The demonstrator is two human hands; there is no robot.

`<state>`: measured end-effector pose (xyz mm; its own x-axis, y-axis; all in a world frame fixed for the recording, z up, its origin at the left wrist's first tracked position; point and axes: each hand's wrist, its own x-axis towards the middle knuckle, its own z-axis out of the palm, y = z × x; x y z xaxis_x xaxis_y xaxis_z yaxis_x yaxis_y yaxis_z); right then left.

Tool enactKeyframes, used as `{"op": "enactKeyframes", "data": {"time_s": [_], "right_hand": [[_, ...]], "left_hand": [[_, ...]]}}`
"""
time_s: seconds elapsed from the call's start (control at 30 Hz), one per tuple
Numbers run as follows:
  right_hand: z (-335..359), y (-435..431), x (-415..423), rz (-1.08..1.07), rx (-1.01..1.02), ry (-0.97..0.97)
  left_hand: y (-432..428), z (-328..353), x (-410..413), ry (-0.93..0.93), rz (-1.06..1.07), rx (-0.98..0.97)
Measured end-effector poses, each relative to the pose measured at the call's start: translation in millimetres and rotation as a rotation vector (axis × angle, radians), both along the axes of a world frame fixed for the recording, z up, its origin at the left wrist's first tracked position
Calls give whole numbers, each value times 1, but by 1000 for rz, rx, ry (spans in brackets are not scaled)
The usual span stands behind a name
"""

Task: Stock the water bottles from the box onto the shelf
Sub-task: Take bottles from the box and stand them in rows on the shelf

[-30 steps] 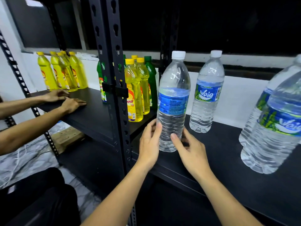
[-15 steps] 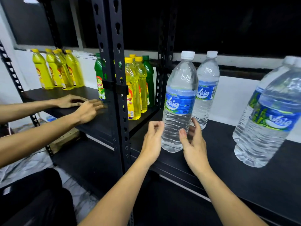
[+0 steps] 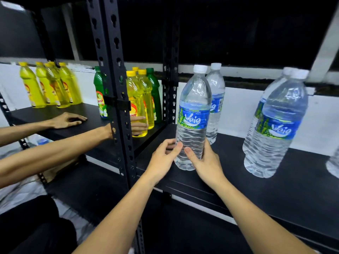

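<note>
Here, right hand (image 3: 205, 162) seemingly round bottle (image 3: 192, 114).

There are five water bottles (image 3: 192, 125), at least seven yellow bottles (image 3: 135, 96), two green bottles (image 3: 155, 92) and four hands (image 3: 161, 160).

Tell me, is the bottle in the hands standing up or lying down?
Standing up. The water bottle rests base-down on the shelf, white cap on top, while the left hand and right hand hold its lower part.

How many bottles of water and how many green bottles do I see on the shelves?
Water bottles: 5, one cut off at the right edge
Green bottles: 2
Total: 7
</note>
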<state>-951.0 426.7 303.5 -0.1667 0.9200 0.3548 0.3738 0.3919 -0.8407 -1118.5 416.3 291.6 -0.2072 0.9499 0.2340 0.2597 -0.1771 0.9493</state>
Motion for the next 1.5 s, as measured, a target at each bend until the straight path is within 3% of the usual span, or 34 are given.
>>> {"op": "enactKeyframes", "data": {"time_s": [0.3,0.63,1.0,1.5], "right_hand": [[1,11,40,22,-14,-14],[-9,39,43,33,1,-45],[-26,65,39,-34,51,-23],[-25,62,35,-82,112,-22]], "left_hand": [[3,5,28,274,-30,98],[31,-3,35,298,-6,200],[57,-5,34,447,71,218],[59,-3,37,481,14,208]]}}
